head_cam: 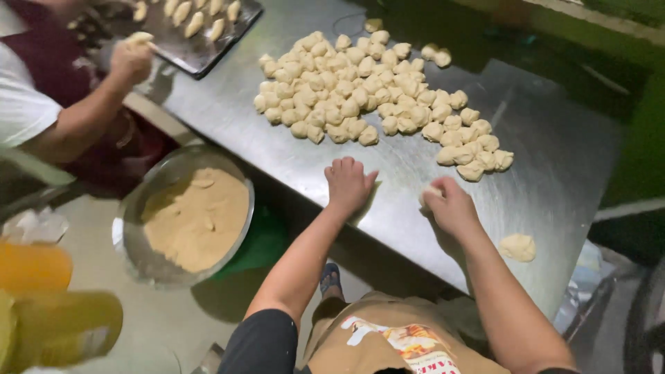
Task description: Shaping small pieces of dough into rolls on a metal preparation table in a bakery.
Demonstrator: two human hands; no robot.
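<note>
My left hand lies flat, palm down, on the steel table, pressing on a dough piece that it mostly hides. My right hand is curled around a small pale dough piece at the table surface. Beyond both hands lies a wide heap of several small dough pieces. One flattened dough piece sits alone to the right of my right hand.
A co-worker at the upper left holds a dough piece in one hand beside a dark baking tray with shaped pieces. A metal bowl of tan filling stands below the table edge. Yellow containers sit at the lower left.
</note>
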